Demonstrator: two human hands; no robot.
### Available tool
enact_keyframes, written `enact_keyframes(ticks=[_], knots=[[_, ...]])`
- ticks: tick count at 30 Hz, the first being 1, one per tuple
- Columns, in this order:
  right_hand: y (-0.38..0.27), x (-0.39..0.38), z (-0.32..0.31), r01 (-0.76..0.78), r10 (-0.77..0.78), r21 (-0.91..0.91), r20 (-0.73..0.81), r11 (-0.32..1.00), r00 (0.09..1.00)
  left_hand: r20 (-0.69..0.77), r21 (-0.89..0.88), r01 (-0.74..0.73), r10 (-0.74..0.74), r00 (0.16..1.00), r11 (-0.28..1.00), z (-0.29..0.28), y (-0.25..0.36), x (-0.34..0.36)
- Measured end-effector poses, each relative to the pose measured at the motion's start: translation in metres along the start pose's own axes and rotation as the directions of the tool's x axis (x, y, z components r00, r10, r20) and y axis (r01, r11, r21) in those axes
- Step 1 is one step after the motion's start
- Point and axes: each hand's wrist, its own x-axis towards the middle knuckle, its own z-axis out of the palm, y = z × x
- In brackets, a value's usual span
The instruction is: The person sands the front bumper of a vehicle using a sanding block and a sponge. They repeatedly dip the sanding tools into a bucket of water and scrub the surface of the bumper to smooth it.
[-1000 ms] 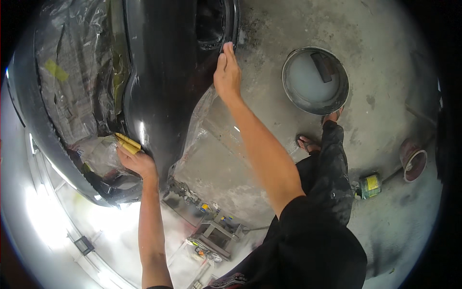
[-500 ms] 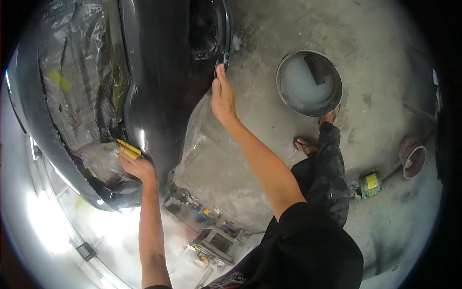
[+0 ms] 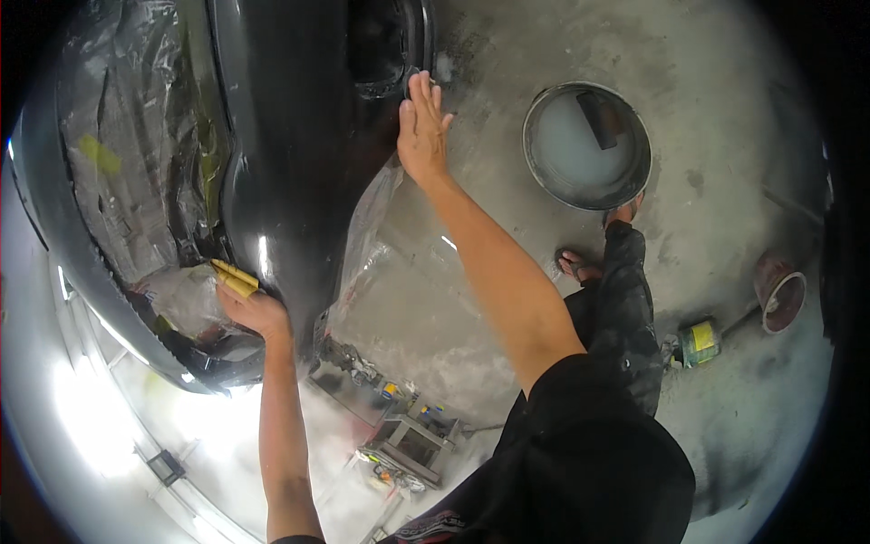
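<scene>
A dark grey car body panel (image 3: pixel 290 163) runs down the left half, shiny with reflections. My left hand (image 3: pixel 258 313) is closed on a folded piece of yellow sandpaper (image 3: pixel 237 278), beside the panel's lower left edge and the plastic-covered opening. My right hand (image 3: pixel 423 140) lies stretched out along the panel's right edge, just below a dark recess (image 3: pixel 376 45). Its fingers are apart, and its palm side faces the panel; whether anything lies beneath it is hidden.
Crinkled plastic sheeting (image 3: pixel 127 181) covers the opening at left. On the concrete floor stand a bucket (image 3: pixel 580 186) of cloudy water with a dark block in it, a green can (image 3: pixel 700 344), a reddish pot (image 3: pixel 781 299) and a low stand (image 3: pixel 417 444).
My right hand has slid farther up along the panel's edge, and its fingers have spread. The left hand with the sandpaper stays nearly in place. The view has shifted slightly.
</scene>
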Motion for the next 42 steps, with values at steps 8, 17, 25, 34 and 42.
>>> enact_keyframes(ticks=[8, 17, 25, 34, 42], knots=[[0.003, -0.028, 0.004, -0.118, 0.118, 0.102, 0.012, 0.988, 0.993, -0.02, -0.141, 0.11, -0.114, 0.993, 0.984, 0.001, 0.031, 0.001], [-0.065, -0.165, 0.039, 0.118, -0.119, 0.02, 0.059, 0.993, 0.991, -0.046, -0.184, 0.104, -0.115, 0.992, 0.977, -0.002, 0.037, 0.001], [-0.058, -0.127, 0.037, -0.023, 0.069, 0.285, -0.153, 0.958, 0.986, -0.031, -0.21, 0.149, -0.159, 0.987, 0.966, -0.001, 0.038, 0.003], [-0.034, -0.08, 0.024, -0.249, 0.301, 0.412, -0.066, 0.876, 0.951, -0.067, -0.225, 0.13, -0.148, 0.987, 0.966, 0.002, 0.042, 0.002], [-0.034, -0.053, 0.008, -0.352, 0.386, 0.375, -0.017, 0.858, 0.923, -0.07, -0.232, 0.106, -0.125, 0.99, 0.967, 0.006, 0.041, 0.002]])
